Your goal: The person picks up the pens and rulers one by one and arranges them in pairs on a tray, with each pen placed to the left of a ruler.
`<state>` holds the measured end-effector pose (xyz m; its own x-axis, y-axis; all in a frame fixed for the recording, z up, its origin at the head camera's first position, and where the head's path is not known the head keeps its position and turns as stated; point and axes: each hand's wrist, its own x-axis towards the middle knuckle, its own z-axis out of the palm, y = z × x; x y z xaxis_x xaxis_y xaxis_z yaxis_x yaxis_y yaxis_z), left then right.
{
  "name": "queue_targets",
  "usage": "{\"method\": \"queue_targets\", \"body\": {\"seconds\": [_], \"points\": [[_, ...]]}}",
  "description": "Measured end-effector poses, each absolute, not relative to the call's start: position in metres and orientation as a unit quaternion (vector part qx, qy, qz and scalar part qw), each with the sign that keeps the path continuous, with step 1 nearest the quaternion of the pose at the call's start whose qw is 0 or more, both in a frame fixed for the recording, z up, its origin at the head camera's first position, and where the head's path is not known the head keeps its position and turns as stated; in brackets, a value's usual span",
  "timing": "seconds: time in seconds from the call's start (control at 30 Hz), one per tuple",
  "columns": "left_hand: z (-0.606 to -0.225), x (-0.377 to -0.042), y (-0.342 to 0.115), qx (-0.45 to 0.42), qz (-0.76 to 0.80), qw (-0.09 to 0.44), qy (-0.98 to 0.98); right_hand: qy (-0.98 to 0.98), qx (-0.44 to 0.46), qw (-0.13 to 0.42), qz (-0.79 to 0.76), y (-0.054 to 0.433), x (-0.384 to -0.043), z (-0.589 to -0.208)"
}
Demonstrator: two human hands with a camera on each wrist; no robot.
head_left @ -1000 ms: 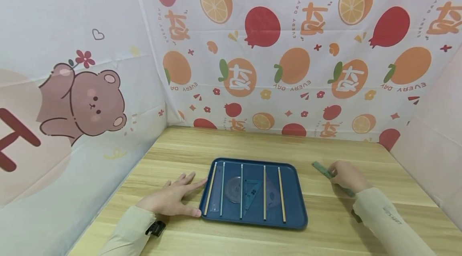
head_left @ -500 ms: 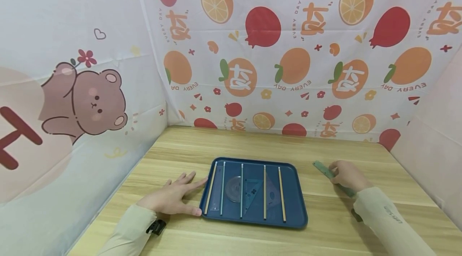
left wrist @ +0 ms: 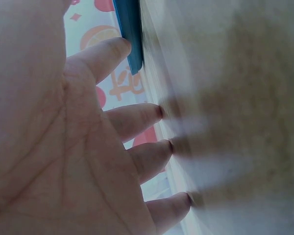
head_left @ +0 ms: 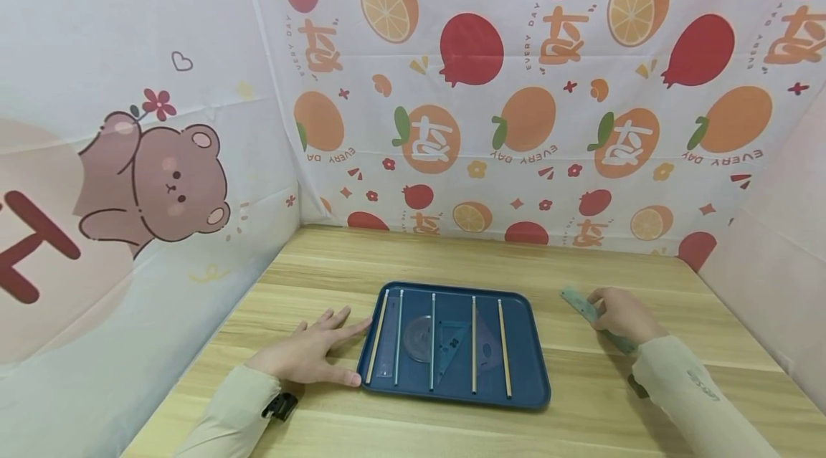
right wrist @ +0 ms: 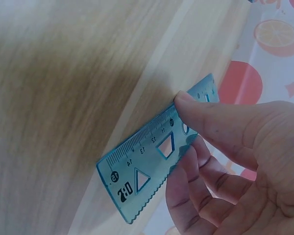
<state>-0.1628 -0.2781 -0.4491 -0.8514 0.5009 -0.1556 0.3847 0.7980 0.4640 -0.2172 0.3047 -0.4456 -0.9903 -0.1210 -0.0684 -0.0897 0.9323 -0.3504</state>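
Note:
My right hand point(head_left: 622, 315) pinches a translucent blue-green ruler point(right wrist: 152, 152) between thumb and fingers, right of the tray. The ruler has cut-out shapes and one wavy edge. My left hand point(head_left: 306, 354) is spread on the table, its thumb and index finger touching the left rim of the dark blue tray point(head_left: 525, 365). In the tray lie several pencils, among them a tan pencil point(head_left: 505, 350) and a teal pencil point(head_left: 397, 343). Between and under them are a clear ruler point(head_left: 387, 347), a round protractor point(head_left: 416, 338), a blue set square point(head_left: 452, 343) and a clear set square point(head_left: 490, 350).
The wood-grain table point(head_left: 452, 433) runs back to a fruit-print cloth point(head_left: 503, 178). Another cloth with a bear print point(head_left: 174, 185) hangs along the left side, and a pale cloth point(head_left: 774, 243) along the right. A black band point(head_left: 279, 406) is on the left wrist.
The head view has shifted very slightly. Both hands, the ruler and the tray stay where they were.

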Motion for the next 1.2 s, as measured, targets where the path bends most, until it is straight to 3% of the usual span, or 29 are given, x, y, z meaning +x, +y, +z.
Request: {"method": "queue_targets", "body": {"seconds": [1.2], "points": [[-0.4497, -0.1665, -0.2757, 0.236, 0.216, 0.136, 0.938, 0.981, -0.079, 0.02, -0.177, 0.3096, -0.2183, -0.4464]]}}
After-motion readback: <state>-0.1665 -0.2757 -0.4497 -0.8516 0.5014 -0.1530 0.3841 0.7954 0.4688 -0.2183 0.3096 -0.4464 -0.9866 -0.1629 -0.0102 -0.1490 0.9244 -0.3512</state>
